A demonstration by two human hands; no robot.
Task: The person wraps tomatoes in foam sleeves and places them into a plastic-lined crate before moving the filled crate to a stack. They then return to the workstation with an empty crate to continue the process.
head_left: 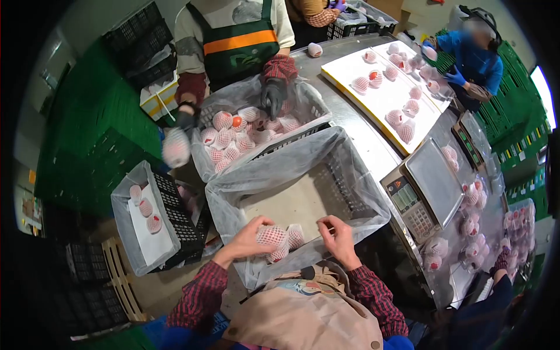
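Observation:
In front of me stands a crate (pixel 361 184) lined with thin translucent plastic, with a pale sheet on its bottom. My left hand (pixel 249 238) is at its near left, fingers wrapped round a fruit in a foam net (pixel 270 235). Close beside it are more net-wrapped fruits, one (pixel 295 235) to the right and another below. At the near right of the crate is my right hand (pixel 338 238), thumb and fingertips drawn together in a pinch. Whatever lies between those fingertips, if anything, is too small to make out.
Across from me a person handles net-wrapped fruit over a full lined crate (pixel 210 169). A smaller lined crate (pixel 131 242) is at left. To the right, a metal table bears a scale (pixel 434 181), a white board (pixel 356 108) and bagged fruit (pixel 434 248). Other people work nearby.

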